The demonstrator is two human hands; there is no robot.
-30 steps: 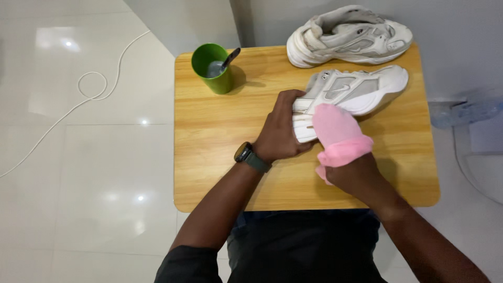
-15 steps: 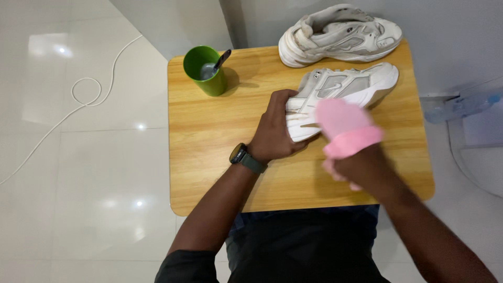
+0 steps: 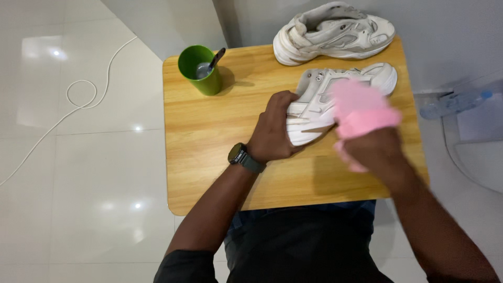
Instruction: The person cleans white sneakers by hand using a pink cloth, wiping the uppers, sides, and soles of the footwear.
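A: Head view, looking down. What are the 2 hands doing?

B: The left hand [image 3: 273,128], a watch [image 3: 240,155] on its wrist, lies knuckles-up on the wooden table [image 3: 209,136], fingers curled tight around the heel end of a white sneaker [image 3: 335,94] lying on its side. The right hand [image 3: 374,149] is raised just in front of that shoe, blurred, with a pink cloth [image 3: 361,110] wrapped over its fingers. The cloth hides them, so I cannot tell how far they are closed beyond gripping the cloth.

A: Where exactly is the shoe?

B: On the right half of the table, toe pointing toward the right edge. The pink cloth covers part of its middle.

A: Anything else close by?

B: 1 more white sneaker [image 3: 335,31] sits at the far edge, partly overhanging it. A green cup [image 3: 201,71] with a dark handle [image 3: 216,57] sticking out stands at the far left corner, well apart from both hands. A white cable [image 3: 78,99] loops on the tiled floor [image 3: 78,199].
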